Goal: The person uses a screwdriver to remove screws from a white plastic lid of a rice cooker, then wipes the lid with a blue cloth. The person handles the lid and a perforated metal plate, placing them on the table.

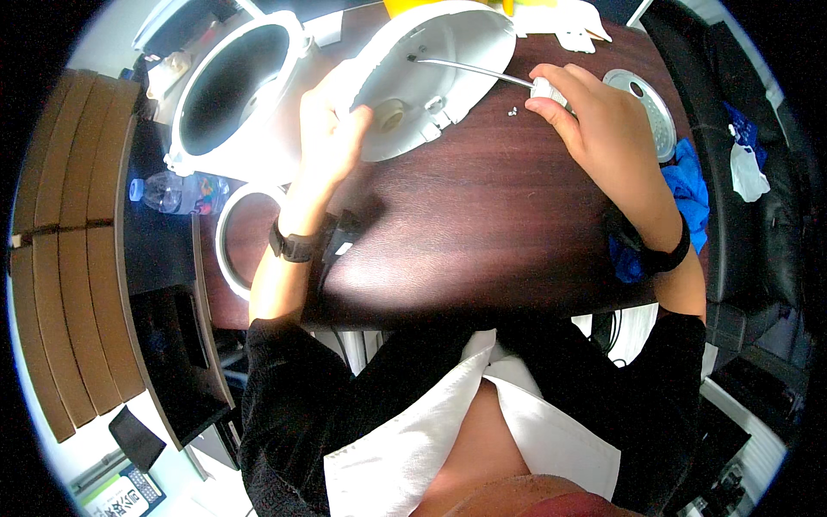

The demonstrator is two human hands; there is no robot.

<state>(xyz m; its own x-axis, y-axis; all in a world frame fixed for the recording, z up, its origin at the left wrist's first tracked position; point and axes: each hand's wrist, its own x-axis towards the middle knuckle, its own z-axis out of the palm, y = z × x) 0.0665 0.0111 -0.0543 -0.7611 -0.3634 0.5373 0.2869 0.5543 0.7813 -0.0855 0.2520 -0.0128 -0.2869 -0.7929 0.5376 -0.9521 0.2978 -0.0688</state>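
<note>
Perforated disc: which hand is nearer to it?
Right. The right hand is just left of the perforated disc; the left hand is farther left, holding the white cover.

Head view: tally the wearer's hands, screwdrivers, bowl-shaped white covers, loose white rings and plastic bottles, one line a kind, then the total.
Hands: 2 (left hand, right hand)
Screwdriver: 1
Bowl-shaped white cover: 1
Loose white ring: 1
Plastic bottle: 1
Total: 6

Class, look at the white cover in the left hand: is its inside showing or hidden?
Showing. The left hand holds the white cover, its hollow side exposed; the screwdriver points into it.
</note>
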